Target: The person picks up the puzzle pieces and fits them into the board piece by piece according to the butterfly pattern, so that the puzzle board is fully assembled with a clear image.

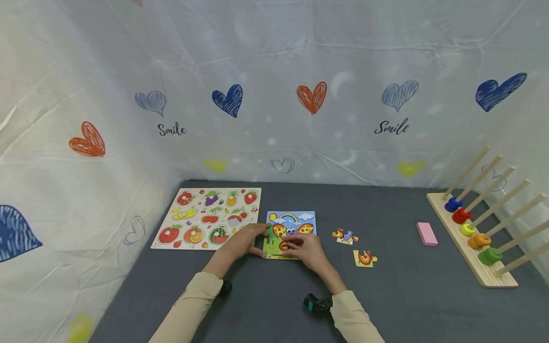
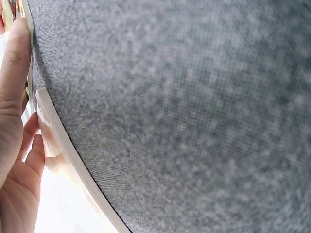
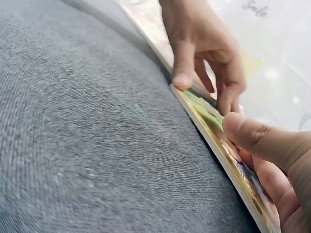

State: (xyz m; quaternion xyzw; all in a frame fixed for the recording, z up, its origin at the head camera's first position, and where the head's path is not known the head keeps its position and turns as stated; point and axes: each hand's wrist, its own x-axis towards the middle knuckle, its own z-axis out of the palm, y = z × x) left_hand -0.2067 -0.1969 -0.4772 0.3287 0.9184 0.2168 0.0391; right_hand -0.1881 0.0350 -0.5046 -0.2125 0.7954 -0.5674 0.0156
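Note:
A small butterfly jigsaw board point(image 1: 293, 217) lies on the dark cloth, partly covered by both hands. At its left side my left hand point(image 1: 242, 240) rests, thumb at the near left corner and fingers on the left part. My right hand point(image 1: 306, 250) pinches a green-and-red puzzle piece point(image 1: 273, 248) over the board's lower left. In the right wrist view, the right thumb point(image 3: 243, 128) lies on that piece, low against the board. Two loose puzzle pieces lie right of the board: one orange and purple point(image 1: 345, 237), one with a red-orange swirl on green point(image 1: 365, 258).
A white fruit puzzle board point(image 1: 195, 195) lies just left of the butterfly board. Farther right are a pink block point(image 1: 427, 234) and a wooden peg stand point(image 1: 497, 280) with coloured rings on upright rods. A heart-printed sheet point(image 1: 266, 143) hangs behind the table.

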